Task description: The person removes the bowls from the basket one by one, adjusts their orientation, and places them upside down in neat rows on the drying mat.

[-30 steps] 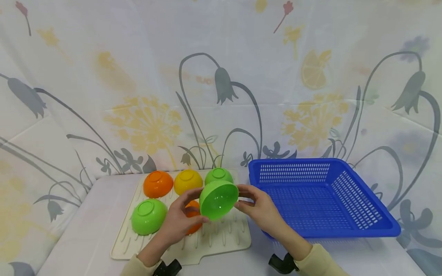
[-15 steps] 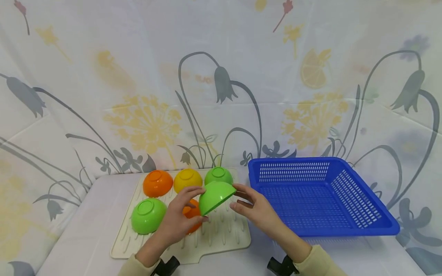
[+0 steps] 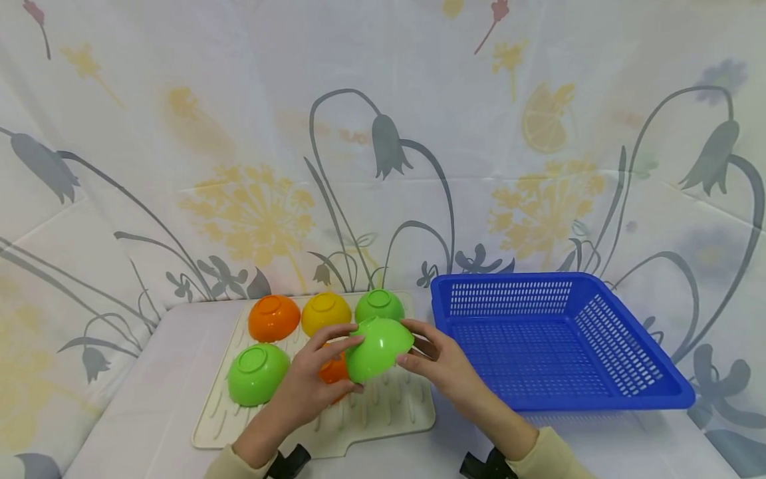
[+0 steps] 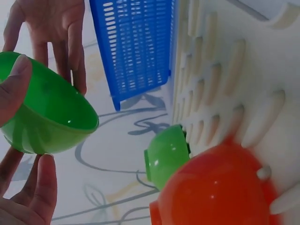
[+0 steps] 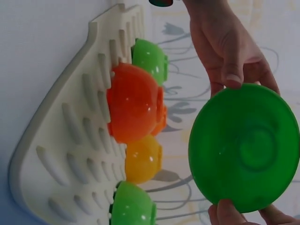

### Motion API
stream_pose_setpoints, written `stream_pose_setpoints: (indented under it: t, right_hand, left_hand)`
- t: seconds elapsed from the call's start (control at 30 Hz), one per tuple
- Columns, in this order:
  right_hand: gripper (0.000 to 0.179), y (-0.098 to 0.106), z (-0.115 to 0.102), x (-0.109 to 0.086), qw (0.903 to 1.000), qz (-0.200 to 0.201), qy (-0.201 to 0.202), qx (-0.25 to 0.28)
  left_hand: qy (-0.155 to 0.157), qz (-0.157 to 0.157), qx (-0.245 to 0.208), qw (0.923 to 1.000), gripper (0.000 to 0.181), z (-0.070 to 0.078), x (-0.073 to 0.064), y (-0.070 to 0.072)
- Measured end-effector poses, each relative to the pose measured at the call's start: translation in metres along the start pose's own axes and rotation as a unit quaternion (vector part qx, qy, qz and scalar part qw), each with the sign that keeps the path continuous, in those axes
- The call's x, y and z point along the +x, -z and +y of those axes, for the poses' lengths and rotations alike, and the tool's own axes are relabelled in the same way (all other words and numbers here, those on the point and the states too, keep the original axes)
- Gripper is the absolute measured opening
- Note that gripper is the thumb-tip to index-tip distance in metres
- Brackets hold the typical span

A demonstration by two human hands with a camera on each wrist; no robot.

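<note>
A green bowl (image 3: 378, 349) hangs tilted above the drying mat, its outer side toward the head camera. My left hand (image 3: 314, 366) grips it from the left, fingers over the upper part and thumb below. On the bowl's right edge, my right hand (image 3: 441, 359) pinches between fingers and thumb. The right wrist view looks into the bowl's hollow (image 5: 215, 122). Below and behind the left hand, an orange bowl (image 3: 334, 366) sits upside down, partly hidden. Another green bowl (image 3: 257, 374) lies upside down left of that hand.
The ribbed cream mat (image 3: 401, 419) also carries upturned orange (image 3: 274, 319), yellow (image 3: 326, 313) and green (image 3: 380, 305) bowls along its back. A blue slotted basket (image 3: 598, 402) stands to the right, close to my right hand. A patterned cloth hangs behind.
The held bowl has been turned between the hands: its hollow faced the head camera a second ago, and its outside does now. Both hands have shifted their fingers slightly on it.
</note>
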State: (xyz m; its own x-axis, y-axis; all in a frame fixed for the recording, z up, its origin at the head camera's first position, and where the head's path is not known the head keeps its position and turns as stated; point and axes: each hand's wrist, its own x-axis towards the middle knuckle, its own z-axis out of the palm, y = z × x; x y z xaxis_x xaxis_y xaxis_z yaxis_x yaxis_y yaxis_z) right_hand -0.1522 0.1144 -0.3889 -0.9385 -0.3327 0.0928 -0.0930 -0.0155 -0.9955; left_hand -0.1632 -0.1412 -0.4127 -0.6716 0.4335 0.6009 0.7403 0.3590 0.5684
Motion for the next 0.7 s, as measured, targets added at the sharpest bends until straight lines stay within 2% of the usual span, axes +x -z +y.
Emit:
stream_pose_setpoints:
  t: [0.13,0.27,0.33,0.43,0.53,0.7]
  right_hand:
    - [0.067,-0.0005,0.0014,-0.0007,0.9997,-0.004,0.006,0.022]
    - [0.069,0.0001,0.0033,-0.0023,0.9991,-0.009,0.014,0.04]
    - [0.07,0.0006,0.0042,-0.003,0.9989,-0.011,0.022,0.041]
    - [0.072,0.0009,0.0052,-0.004,0.9988,-0.011,0.029,0.038]
    - [0.073,0.0006,0.0062,-0.0046,0.9992,-0.009,0.03,0.025]
    - [0.076,-0.0023,0.0075,-0.0052,0.9994,0.001,0.029,-0.019]
  left_hand:
    - [0.08,0.003,-0.064,0.9947,0.083,0.0024,0.0002,0.0006]
    - [0.172,-0.003,-0.109,0.9791,0.094,0.0042,0.0005,0.0007]
    - [0.203,-0.01,-0.128,0.9707,0.094,0.0044,0.0004,0.0008]
    - [0.227,-0.023,-0.149,0.9621,0.089,0.0038,0.0003,0.0014]
    - [0.233,-0.038,-0.164,0.9579,0.085,0.0032,0.0005,0.0021]
    - [0.243,-0.062,-0.206,0.9459,0.09,0.0035,0.0009,0.0021]
